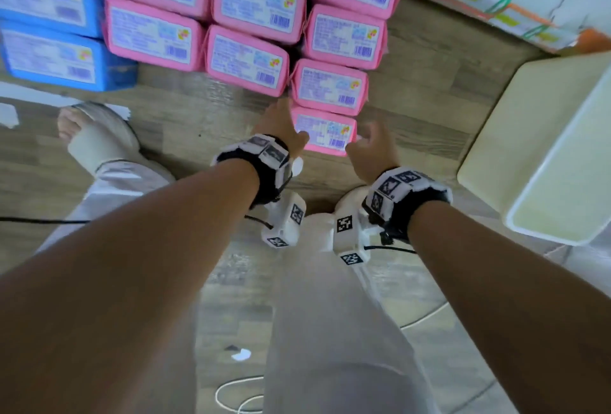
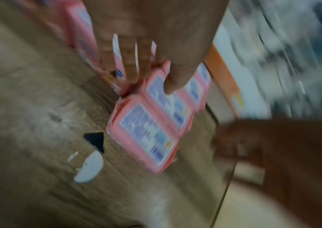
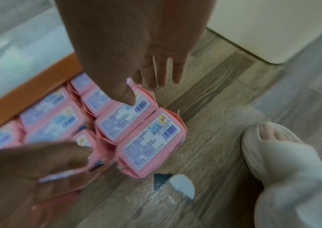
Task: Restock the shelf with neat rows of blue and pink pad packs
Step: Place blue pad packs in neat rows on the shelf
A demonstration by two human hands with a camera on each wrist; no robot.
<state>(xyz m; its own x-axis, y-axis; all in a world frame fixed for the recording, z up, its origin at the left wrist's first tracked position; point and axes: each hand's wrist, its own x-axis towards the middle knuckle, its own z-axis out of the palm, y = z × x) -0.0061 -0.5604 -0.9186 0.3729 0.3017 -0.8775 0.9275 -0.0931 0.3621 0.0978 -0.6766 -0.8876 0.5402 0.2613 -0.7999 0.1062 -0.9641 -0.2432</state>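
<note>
1. Both hands flank the nearest pink pack (image 1: 325, 131): left hand (image 1: 282, 129) fingers straight against its left end, right hand (image 1: 370, 149) loosely spread beside its right end.
2. Pack sits on the floor (image 1: 426, 83), ending the right pink row; blue packs (image 1: 49, 30) lie far left.

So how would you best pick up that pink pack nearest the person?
Probably by its two short ends, one hand on each. The nearest pink pack lies flat, its far long side against the next pack; left hand and right hand already flank it.

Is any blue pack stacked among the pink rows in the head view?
No: the blue packs lie together left of the pink packs, none among them.
</note>
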